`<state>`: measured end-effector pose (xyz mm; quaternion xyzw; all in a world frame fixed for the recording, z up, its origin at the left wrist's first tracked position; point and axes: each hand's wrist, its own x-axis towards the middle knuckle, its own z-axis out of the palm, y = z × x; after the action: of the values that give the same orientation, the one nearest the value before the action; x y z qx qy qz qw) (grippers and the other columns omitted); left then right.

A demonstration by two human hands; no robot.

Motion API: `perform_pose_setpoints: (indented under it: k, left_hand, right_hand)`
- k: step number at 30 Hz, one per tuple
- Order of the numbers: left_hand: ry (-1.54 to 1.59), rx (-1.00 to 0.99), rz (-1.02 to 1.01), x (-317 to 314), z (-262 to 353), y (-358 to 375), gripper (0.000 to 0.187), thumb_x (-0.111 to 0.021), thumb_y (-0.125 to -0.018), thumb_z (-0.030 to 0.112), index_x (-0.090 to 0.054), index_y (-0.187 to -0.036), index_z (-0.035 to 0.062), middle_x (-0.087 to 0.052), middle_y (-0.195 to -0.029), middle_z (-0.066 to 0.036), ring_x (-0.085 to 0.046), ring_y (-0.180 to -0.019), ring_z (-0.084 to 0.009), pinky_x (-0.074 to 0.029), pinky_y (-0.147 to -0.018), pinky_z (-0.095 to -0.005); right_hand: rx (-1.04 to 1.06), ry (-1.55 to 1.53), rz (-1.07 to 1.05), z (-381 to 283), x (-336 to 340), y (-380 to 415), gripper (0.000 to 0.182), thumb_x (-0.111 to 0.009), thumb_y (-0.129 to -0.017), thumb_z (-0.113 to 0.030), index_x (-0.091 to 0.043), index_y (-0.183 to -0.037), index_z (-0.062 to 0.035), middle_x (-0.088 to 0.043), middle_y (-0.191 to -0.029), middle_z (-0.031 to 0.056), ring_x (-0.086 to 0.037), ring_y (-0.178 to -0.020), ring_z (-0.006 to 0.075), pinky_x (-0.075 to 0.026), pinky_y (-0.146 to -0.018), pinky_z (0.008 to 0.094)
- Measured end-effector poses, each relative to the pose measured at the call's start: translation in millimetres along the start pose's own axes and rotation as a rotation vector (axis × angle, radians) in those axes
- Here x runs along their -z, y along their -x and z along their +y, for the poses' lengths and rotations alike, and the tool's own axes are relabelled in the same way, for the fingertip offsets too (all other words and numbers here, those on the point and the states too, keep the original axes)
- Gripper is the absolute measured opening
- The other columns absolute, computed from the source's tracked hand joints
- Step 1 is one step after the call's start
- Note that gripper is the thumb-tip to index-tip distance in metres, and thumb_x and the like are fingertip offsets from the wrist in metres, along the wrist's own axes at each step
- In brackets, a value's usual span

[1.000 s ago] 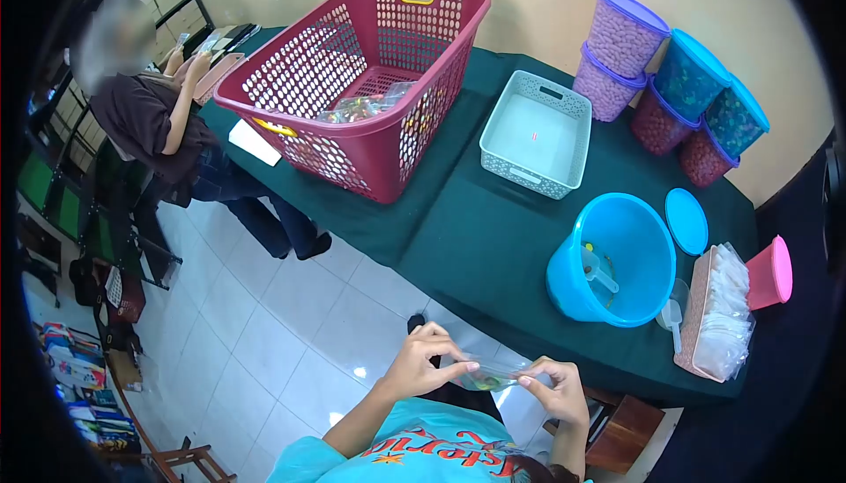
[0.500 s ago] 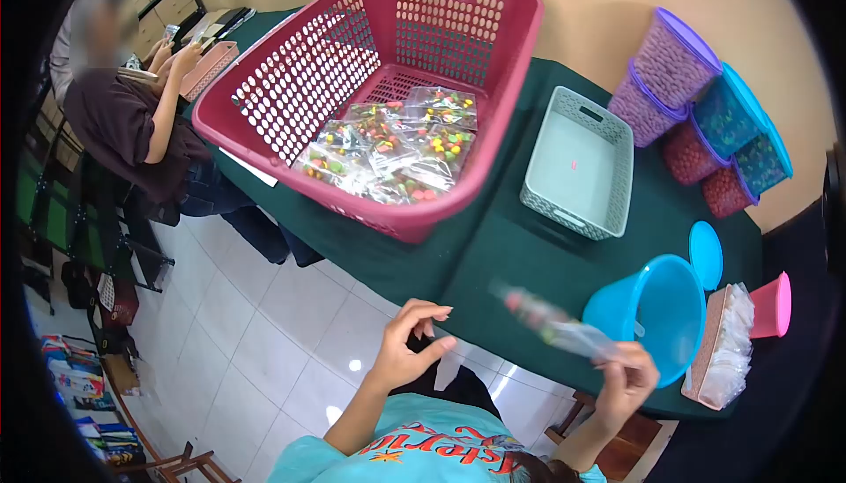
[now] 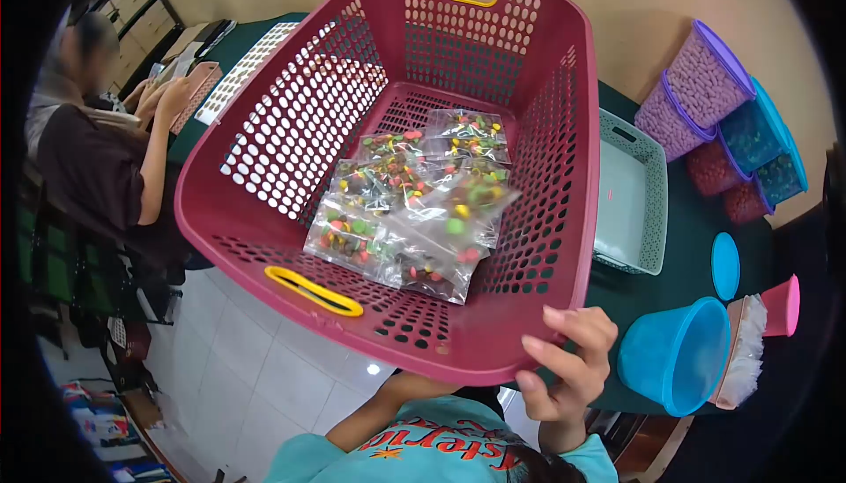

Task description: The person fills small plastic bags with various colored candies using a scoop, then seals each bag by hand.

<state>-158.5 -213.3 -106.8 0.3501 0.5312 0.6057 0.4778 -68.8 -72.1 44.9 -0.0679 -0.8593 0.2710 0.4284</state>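
Observation:
A large maroon basket (image 3: 374,358) with yellow handles fills the middle of the view, its front side out over the floor. Inside lie several clear plastic packets of colourful candy (image 3: 352,238). One blurred candy packet (image 3: 463,205) is on top of the pile. My right hand (image 3: 568,364) holds nothing; its fingers are spread right at the basket's front right corner. My left hand (image 3: 427,386) is mostly hidden under the basket's front, with only the forearm and wrist showing.
A grey-green tray (image 3: 654,210) stands right of the basket, partly covered by it. Further right are a blue tub (image 3: 639,360), a blue lid (image 3: 725,266), a box of plastic bags (image 3: 745,351), a pink cup (image 3: 782,307) and stacked candy tubs (image 3: 705,78). A person (image 3: 97,166) works at left.
The basket has come nearer and its front tilts down towards me. My right hand has let go of a candy packet and moved left to the basket corner. My left hand has gone beneath the basket.

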Motion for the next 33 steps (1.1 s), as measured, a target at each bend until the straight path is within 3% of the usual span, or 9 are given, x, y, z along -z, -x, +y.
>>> perform_pose_setpoints:
  k: [4,6,10,12,13,17,21,26,33]
  left_hand:
    - [-0.373,-0.120,-0.248,8,9,-11,0.031,-0.057,-0.077,0.013,-0.052,-0.106,0.0049,-0.052,-0.104,-0.013,-0.051,-0.095,-0.0234,-0.042,-0.079,-0.0327]
    - [-0.557,-0.193,-0.377,8,15,-17,0.032,-0.057,-0.077,0.014,-0.052,-0.107,0.0053,-0.051,-0.108,-0.014,-0.050,-0.098,-0.0237,-0.042,-0.080,-0.0329]
    - [-0.828,-0.338,-0.626,-10,27,-34,0.033,-0.057,-0.077,0.015,-0.052,-0.109,0.0059,-0.048,-0.114,-0.015,-0.048,-0.103,-0.0242,-0.041,-0.083,-0.0332]
    - [-0.393,-0.018,-0.715,-31,31,-44,0.026,-0.056,-0.075,0.011,-0.055,-0.100,0.0039,-0.053,-0.100,-0.017,-0.052,-0.090,-0.0261,-0.044,-0.075,-0.0338]
    - [-0.408,-0.100,-0.767,-39,23,-40,0.022,-0.055,-0.074,0.010,-0.055,-0.095,0.0021,-0.055,-0.092,-0.016,-0.054,-0.085,-0.0251,-0.044,-0.073,-0.0307]
    - [-0.440,-0.084,-0.969,-83,14,-44,0.022,-0.055,-0.075,0.011,-0.055,-0.095,0.0018,-0.055,-0.092,-0.015,-0.054,-0.085,-0.0251,-0.043,-0.073,-0.0314]
    - [-0.459,-0.084,-1.149,-144,2,-38,0.022,-0.055,-0.075,0.012,-0.054,-0.095,0.0015,-0.056,-0.091,-0.015,-0.054,-0.085,-0.0251,-0.043,-0.073,-0.0323]
    - [-0.515,-0.086,-1.323,-231,-6,-14,0.022,-0.055,-0.076,0.013,-0.054,-0.094,0.0010,-0.056,-0.091,-0.014,-0.053,-0.085,-0.0251,-0.043,-0.073,-0.0335]
    - [-0.586,-0.143,-1.617,-360,-26,-11,0.022,-0.055,-0.077,0.015,-0.054,-0.094,0.0004,-0.056,-0.091,-0.013,-0.053,-0.085,-0.0252,-0.043,-0.072,-0.0351]
  right_hand:
    - [-0.047,0.022,0.217,9,1,22,0.023,-0.062,-0.062,-0.017,-0.064,-0.085,-0.0108,-0.056,-0.093,0.0067,-0.048,-0.081,0.0212,-0.038,-0.071,0.0350]
    - [-0.217,-0.083,0.329,13,-1,34,0.016,-0.059,-0.061,-0.009,-0.061,-0.077,-0.0089,-0.057,-0.087,0.0062,-0.049,-0.077,0.0215,-0.040,-0.067,0.0348]
    - [-0.323,-0.069,-0.004,12,6,59,0.019,-0.060,-0.064,-0.007,-0.062,-0.083,-0.0073,-0.058,-0.086,0.0068,-0.053,-0.078,0.0224,-0.040,-0.068,0.0336]
    - [-0.323,-0.049,-0.202,9,11,72,0.021,-0.060,-0.068,-0.012,-0.061,-0.088,-0.0075,-0.058,-0.092,0.0071,-0.054,-0.082,0.0224,-0.038,-0.073,0.0340]
    - [-0.358,-0.067,-0.286,6,12,84,0.024,-0.060,-0.071,-0.019,-0.060,-0.092,-0.0072,-0.057,-0.097,0.0106,-0.054,-0.086,0.0227,-0.037,-0.079,0.0349]
    - [-0.492,-0.070,-0.479,-10,27,129,0.039,-0.050,-0.080,-0.038,-0.056,-0.107,-0.0101,-0.056,-0.101,0.0097,-0.052,-0.093,0.0250,-0.034,-0.086,0.0352]
    - [-0.559,-0.017,-0.537,-24,64,173,0.043,-0.047,-0.081,-0.043,-0.054,-0.112,-0.0132,-0.056,-0.103,0.0097,-0.051,-0.095,0.0252,-0.033,-0.087,0.0372]
    - [-0.462,0.068,-0.344,-42,136,232,0.042,-0.044,-0.083,-0.043,-0.052,-0.114,-0.0156,-0.055,-0.103,0.0107,-0.050,-0.094,0.0263,-0.033,-0.087,0.0356]
    - [-0.695,0.149,-0.048,-60,249,317,0.042,-0.053,-0.080,-0.035,-0.052,-0.115,-0.0116,-0.054,-0.109,0.0094,-0.052,-0.093,0.0251,-0.035,-0.085,0.0353]
